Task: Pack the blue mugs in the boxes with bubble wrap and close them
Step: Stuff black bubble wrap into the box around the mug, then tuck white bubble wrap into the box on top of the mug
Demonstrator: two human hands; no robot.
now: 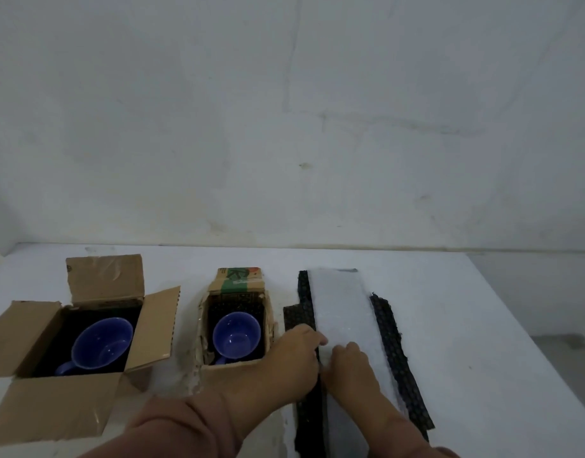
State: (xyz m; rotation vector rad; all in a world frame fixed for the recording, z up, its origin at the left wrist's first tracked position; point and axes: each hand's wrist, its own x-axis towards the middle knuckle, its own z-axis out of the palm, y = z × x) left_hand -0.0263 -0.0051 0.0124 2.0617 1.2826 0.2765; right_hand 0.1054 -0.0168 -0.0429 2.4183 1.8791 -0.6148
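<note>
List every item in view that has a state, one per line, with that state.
Large cardboard box: flaps open, dark lining inside.
Blue mug in the large box: upright, empty.
Small cardboard box: open, far flap up.
Blue mug in the small box: upright, empty.
White bubble wrap sheet: flat on the table.
Black bubble wrap strips: flat under the white sheet.
Left hand: on the wrap's edge.
Right hand: on the white sheet.

Pale, stained wall behind a white table, perhaps grey floor at right.
</note>
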